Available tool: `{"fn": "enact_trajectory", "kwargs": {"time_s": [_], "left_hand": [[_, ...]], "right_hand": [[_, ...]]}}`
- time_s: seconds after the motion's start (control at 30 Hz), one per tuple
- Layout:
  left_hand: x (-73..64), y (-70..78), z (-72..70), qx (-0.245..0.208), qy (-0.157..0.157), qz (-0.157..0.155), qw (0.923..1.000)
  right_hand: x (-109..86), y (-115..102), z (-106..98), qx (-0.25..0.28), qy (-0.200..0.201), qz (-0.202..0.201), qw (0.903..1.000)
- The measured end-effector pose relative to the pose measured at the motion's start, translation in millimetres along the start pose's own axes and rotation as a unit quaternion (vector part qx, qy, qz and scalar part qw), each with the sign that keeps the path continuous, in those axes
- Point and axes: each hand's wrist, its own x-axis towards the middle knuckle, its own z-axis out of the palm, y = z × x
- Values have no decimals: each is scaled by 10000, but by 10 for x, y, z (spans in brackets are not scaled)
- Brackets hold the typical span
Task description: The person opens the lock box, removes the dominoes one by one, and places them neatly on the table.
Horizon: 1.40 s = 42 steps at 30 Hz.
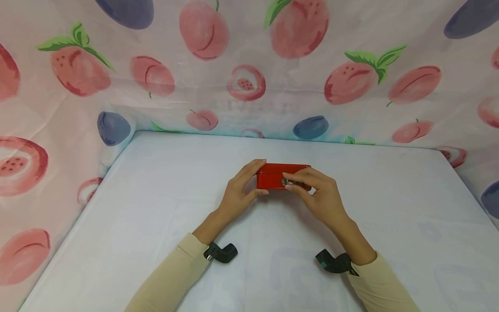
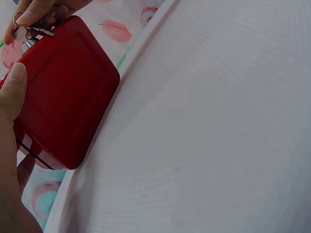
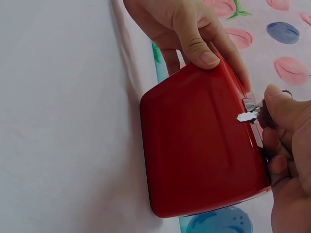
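A red box (image 1: 270,182) with rounded corners stands tilted up on the white table. My left hand (image 1: 238,190) grips its left end, with the thumb on the near face. At the box's upper edge is a small silver lock (image 2: 29,44). My right hand (image 1: 322,193) pinches keys on a ring at this lock, between thumb and forefinger. One loose silver key (image 3: 247,116) hangs over the box's face. Whether another key sits inside the lock is hidden by the fingers. The other fingers of my right hand lie against the box's side.
A white cloth covers the table (image 1: 156,225). Behind and to the left hangs a fruit-patterned curtain (image 1: 284,95), meeting the table's back edge. Black wrist cameras sit on the left wrist (image 1: 221,252) and the right wrist (image 1: 334,261).
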Motion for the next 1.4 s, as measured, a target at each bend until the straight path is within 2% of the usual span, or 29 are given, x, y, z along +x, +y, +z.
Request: {"fn": "enact_trajectory", "kwargs": {"time_s": [0.63,0.97,1.07,1.4], "left_hand": [[12,15,-9,42,-36,-34,10000],[16,21,-14,-57,-21,-21,10000],[15,22,-15,-70,-14,-27,10000],[5,29,-14,-57,-14,-33,10000]], "right_hand": [[-6,18,29,211,220,-128,9995],[-74,347,120,388,314,-159,9986],[-84,385,128,394,330,-137,9986],[-62,245,101,414,373,-45,9984]]}}
